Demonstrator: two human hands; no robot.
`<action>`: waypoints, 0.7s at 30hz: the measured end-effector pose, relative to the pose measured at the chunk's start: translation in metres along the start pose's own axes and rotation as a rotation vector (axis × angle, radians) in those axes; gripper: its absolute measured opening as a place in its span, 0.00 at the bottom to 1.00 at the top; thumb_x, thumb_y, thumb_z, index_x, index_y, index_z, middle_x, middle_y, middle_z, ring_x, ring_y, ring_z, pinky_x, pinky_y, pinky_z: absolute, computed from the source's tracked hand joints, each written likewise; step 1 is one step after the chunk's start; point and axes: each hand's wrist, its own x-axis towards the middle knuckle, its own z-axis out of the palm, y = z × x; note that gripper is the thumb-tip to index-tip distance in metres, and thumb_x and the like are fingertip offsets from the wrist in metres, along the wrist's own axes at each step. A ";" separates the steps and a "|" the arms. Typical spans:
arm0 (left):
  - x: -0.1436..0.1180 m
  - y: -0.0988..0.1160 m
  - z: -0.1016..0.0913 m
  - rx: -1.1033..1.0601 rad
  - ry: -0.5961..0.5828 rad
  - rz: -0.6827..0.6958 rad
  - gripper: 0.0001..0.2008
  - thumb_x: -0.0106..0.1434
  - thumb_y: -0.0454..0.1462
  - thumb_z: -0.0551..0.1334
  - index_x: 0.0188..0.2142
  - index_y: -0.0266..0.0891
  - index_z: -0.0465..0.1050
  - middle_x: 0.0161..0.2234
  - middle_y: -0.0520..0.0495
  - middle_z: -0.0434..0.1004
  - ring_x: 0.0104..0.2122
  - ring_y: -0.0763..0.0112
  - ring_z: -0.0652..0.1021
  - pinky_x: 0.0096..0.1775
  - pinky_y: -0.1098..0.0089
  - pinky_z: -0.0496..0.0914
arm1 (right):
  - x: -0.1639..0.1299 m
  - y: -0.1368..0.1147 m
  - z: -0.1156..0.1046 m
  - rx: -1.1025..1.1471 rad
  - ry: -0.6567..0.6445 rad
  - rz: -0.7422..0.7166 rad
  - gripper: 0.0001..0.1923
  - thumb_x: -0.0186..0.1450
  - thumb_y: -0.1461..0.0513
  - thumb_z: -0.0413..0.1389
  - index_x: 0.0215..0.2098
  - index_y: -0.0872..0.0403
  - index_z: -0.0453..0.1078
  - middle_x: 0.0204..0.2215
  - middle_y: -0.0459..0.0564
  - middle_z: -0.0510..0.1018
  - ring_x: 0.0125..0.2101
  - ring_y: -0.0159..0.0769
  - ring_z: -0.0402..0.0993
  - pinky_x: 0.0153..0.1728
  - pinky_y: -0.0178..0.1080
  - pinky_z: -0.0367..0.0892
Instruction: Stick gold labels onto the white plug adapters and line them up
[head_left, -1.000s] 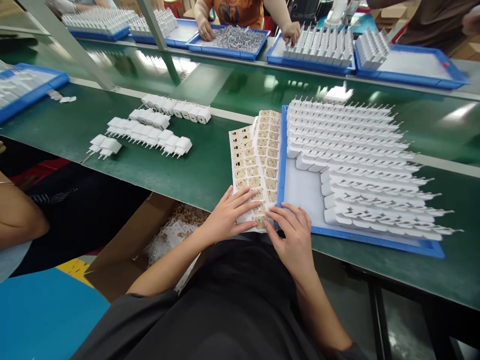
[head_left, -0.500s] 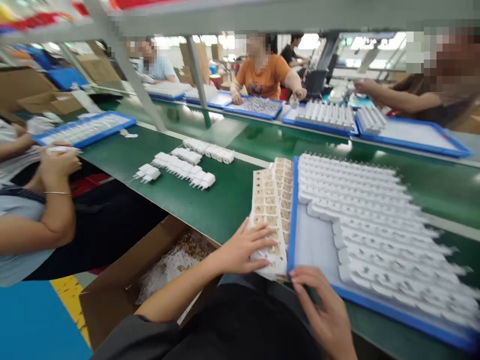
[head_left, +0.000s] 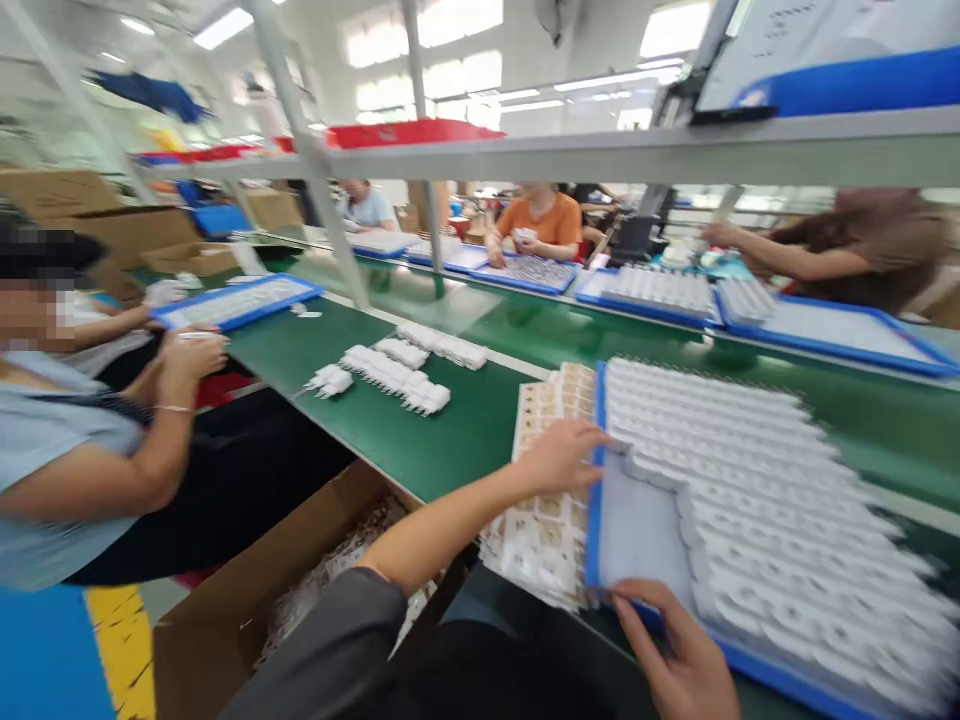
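an open cardboard box [head_left: 214,620] stood below the edge of the desk [head_left: 457,450], with pale scraps [head_left: 330,575] inside, near a blue floor [head_left: 45,650] and its yellow strip [head_left: 120,645]. at the left was a person in a light blue top [head_left: 60,470]. across the desk, a person in orange [head_left: 541,225] was behind a blue tray [head_left: 525,284] of small grey pieces. overhead ran a pale shelf [head_left: 600,165] bearing something red [head_left: 420,132]

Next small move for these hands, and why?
I'd probably steady the blue tray with both hands, keeping it level. The left hand reaches to its left rim and the right hand is at its near left corner. White plugs crowd it in rows, so a jolt might upset them.
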 end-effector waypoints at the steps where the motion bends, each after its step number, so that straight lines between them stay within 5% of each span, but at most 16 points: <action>1: 0.011 0.000 0.003 0.049 0.010 -0.046 0.25 0.64 0.40 0.68 0.59 0.38 0.71 0.60 0.39 0.74 0.62 0.60 0.72 0.64 0.61 0.64 | 0.001 -0.007 -0.001 0.013 0.001 -0.002 0.04 0.67 0.57 0.61 0.37 0.47 0.78 0.33 0.49 0.84 0.33 0.43 0.83 0.35 0.40 0.80; 6: 0.049 0.006 0.023 0.046 0.001 -0.083 0.34 0.61 0.40 0.70 0.64 0.34 0.64 0.67 0.26 0.58 0.69 0.38 0.59 0.66 0.41 0.56 | 0.004 -0.023 -0.003 0.046 0.045 0.018 0.05 0.70 0.62 0.57 0.37 0.49 0.75 0.32 0.47 0.82 0.35 0.37 0.81 0.37 0.35 0.75; 11: 0.054 0.023 0.037 0.169 0.070 0.006 0.38 0.57 0.42 0.74 0.64 0.43 0.62 0.73 0.31 0.42 0.72 0.37 0.50 0.67 0.38 0.49 | -0.001 -0.025 0.000 0.058 0.041 0.001 0.05 0.70 0.65 0.57 0.38 0.49 0.75 0.33 0.47 0.81 0.35 0.36 0.79 0.39 0.36 0.73; 17: 0.058 0.034 0.051 0.307 0.045 0.066 0.18 0.60 0.32 0.69 0.49 0.36 0.72 0.72 0.29 0.47 0.71 0.40 0.53 0.67 0.43 0.53 | -0.002 -0.023 0.001 0.075 0.040 0.016 0.05 0.69 0.65 0.57 0.37 0.49 0.74 0.32 0.46 0.81 0.36 0.36 0.79 0.43 0.38 0.73; 21: 0.038 0.045 0.031 0.095 0.072 0.087 0.12 0.62 0.29 0.64 0.46 0.38 0.71 0.60 0.35 0.69 0.62 0.49 0.68 0.60 0.49 0.65 | -0.005 -0.020 0.001 0.095 0.048 0.032 0.04 0.69 0.64 0.57 0.38 0.50 0.74 0.33 0.48 0.81 0.36 0.38 0.79 0.44 0.41 0.73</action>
